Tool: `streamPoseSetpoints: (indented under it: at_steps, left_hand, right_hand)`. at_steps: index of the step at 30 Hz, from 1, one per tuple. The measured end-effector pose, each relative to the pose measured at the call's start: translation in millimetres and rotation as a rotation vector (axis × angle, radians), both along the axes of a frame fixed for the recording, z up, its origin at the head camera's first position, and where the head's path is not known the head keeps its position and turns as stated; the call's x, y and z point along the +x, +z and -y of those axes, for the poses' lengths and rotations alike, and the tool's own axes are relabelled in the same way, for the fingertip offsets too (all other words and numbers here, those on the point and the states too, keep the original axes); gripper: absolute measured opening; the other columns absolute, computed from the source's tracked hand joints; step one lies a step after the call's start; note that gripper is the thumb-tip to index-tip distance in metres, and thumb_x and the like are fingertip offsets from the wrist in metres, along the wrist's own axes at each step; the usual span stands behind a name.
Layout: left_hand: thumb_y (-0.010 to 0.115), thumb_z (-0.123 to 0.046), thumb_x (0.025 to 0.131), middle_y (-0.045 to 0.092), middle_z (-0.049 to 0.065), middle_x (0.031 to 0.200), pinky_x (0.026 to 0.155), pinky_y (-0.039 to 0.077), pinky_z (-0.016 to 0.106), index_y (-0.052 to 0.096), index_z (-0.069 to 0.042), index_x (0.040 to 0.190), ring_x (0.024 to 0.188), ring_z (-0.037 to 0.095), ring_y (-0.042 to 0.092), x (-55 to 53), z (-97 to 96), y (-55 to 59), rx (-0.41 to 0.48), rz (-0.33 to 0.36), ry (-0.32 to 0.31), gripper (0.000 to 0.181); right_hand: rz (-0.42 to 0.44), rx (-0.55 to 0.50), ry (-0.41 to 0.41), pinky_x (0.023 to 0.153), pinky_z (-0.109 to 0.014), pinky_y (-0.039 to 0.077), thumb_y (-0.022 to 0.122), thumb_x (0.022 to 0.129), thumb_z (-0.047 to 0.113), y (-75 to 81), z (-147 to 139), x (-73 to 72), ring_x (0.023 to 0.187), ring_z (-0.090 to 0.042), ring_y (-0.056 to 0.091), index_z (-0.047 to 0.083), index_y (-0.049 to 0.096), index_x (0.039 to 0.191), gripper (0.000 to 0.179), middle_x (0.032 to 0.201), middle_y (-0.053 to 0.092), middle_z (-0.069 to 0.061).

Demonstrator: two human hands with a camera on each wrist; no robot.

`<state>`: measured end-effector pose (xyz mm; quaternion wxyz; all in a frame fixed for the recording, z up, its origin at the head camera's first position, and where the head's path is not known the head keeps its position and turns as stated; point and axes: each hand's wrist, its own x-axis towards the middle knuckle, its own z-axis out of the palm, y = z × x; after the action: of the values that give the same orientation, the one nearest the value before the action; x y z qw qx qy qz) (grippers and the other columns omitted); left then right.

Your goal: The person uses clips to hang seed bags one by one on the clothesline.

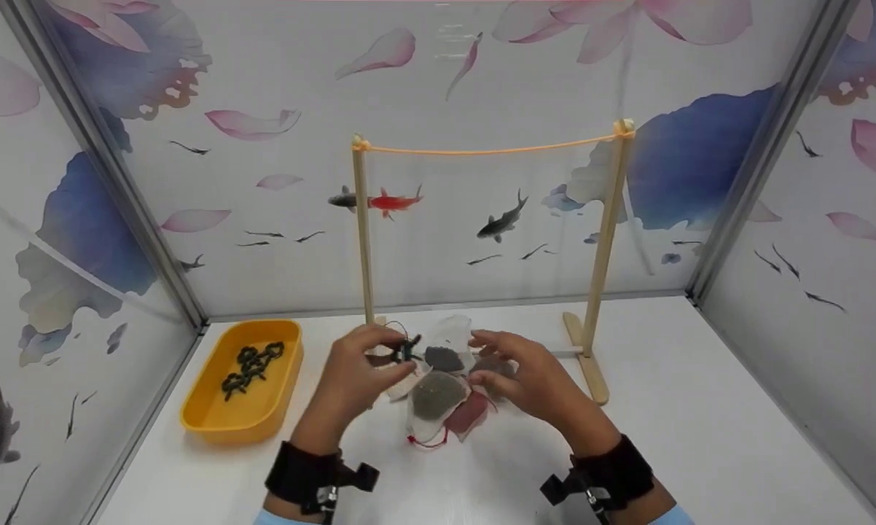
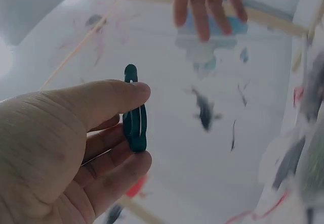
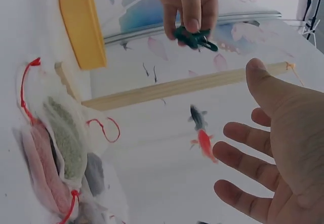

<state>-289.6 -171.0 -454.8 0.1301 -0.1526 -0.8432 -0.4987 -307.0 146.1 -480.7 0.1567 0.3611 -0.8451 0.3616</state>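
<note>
My left hand pinches a dark green clothespin between thumb and fingers, above the left side of a pile of sachets. In the right wrist view this clothespin hangs from the fingertips over the table. My right hand holds nothing; its fingers are spread and relaxed at the pile's right side. The pile consists of several sheer drawstring sachets: a grey-green sachet in front, a reddish sachet beside it, and a dark-filled sachet behind. Red cords trail from some of them.
Behind the pile stands a wooden frame, its left post and right post joined at the top by an orange cord. A yellow tray with several dark green clothespins sits at the left. Printed panels enclose the table.
</note>
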Motion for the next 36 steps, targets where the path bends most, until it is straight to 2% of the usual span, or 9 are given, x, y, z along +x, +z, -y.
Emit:
streamPoseSetpoints:
  at_steps: [3,7,14,19,21,24,28,31,36]
  left_hand:
    - [0.096,-0.01,0.091,0.079,0.006,0.122,0.093,0.069,0.034,0.085,-0.013,0.121,0.113,0.025,0.08,0.0,-28.6,-7.2,0.018,-0.043,-0.099,0.032]
    - [0.095,-0.014,0.093,0.08,0.003,0.122,0.094,0.07,0.037,0.085,-0.014,0.123,0.112,0.022,0.081,0.3,-48.8,-13.7,-0.003,-0.061,-0.162,0.031]
    - [0.095,-0.018,0.095,0.08,0.0,0.125,0.094,0.068,0.03,0.085,-0.015,0.122,0.113,0.02,0.081,3.6,-56.6,-20.2,0.0,-0.062,-0.18,0.029]
    - [0.095,-0.023,0.095,0.079,0.003,0.13,0.098,0.069,0.041,0.084,-0.014,0.127,0.119,0.027,0.078,1.5,-53.3,-20.5,0.004,-0.027,-0.206,0.035]
    - [0.099,-0.023,0.091,0.076,0.004,0.137,0.105,0.067,0.047,0.082,-0.015,0.133,0.126,0.029,0.075,-0.7,-49.6,-22.2,-0.089,0.043,-0.182,0.046]
    - [0.108,-0.015,0.075,0.075,0.008,0.133,0.103,0.065,0.053,0.08,-0.013,0.134,0.122,0.029,0.072,-5.5,-44.2,-36.6,-0.359,0.142,-0.107,0.065]
    - [0.11,-0.001,0.056,0.075,0.006,0.113,0.091,0.061,0.052,0.084,-0.009,0.116,0.104,0.024,0.068,-10.3,-38.5,-65.2,-0.669,0.201,-0.071,0.066]
    - [0.109,0.003,0.054,0.073,0.001,0.11,0.092,0.06,0.051,0.086,-0.011,0.104,0.103,0.022,0.067,-10.9,-34.4,-76.4,-0.728,0.213,-0.089,0.057]
    - [0.105,0.003,0.067,0.075,-0.002,0.104,0.09,0.062,0.044,0.085,-0.013,0.093,0.097,0.018,0.069,-11.2,-31.3,-80.8,-0.683,0.232,-0.11,0.037]
  right_hand:
    - [0.093,-0.06,0.072,0.099,-0.054,0.067,0.084,0.104,0.03,2.1,4,0.0,0.116,-0.025,0.081,0.011,0.059,0.164,0.068,0.146,0.077,-0.01]
    - [0.136,-0.095,0.097,0.093,-0.049,0.069,0.084,0.104,0.029,2.3,9,-0.6,0.107,-0.024,0.082,0.008,0.063,0.16,0.063,0.136,0.08,-0.013]
    - [0.089,-0.119,0.144,0.085,-0.035,0.07,0.089,0.1,0.019,0.5,8,-0.7,0.099,-0.021,0.083,0.006,0.073,0.148,0.052,0.124,0.081,-0.008]
    - [0.066,-0.11,0.114,0.085,-0.035,0.07,0.085,0.104,0.02,1.4,8,-1.1,0.1,-0.021,0.083,0.005,0.073,0.144,0.045,0.123,0.081,-0.012]
    - [0.049,-0.095,0.068,0.084,-0.034,0.07,0.084,0.104,0.017,2.2,5,-1.7,0.101,-0.022,0.082,0.004,0.073,0.143,0.042,0.121,0.08,-0.012]
    - [0.015,-0.089,-0.033,0.082,-0.034,0.069,0.084,0.102,0.011,1.0,1,-6.2,0.103,-0.025,0.081,0.004,0.075,0.138,0.038,0.119,0.081,-0.011]
    - [0.026,-0.118,-0.154,0.082,-0.035,0.069,0.083,0.102,0.008,-6.3,-4,-14.4,0.105,-0.026,0.081,0.003,0.08,0.13,0.028,0.116,0.083,-0.01]
    - [0.063,-0.142,-0.201,0.084,-0.036,0.069,0.082,0.104,0.009,-11.6,-6,-18.0,0.105,-0.026,0.082,0.003,0.082,0.125,0.023,0.115,0.084,-0.01]
    - [0.084,-0.161,-0.242,0.083,-0.035,0.069,0.082,0.104,0.01,-16.2,-10,-21.0,0.101,-0.023,0.082,0.004,0.083,0.121,0.019,0.112,0.085,-0.008]
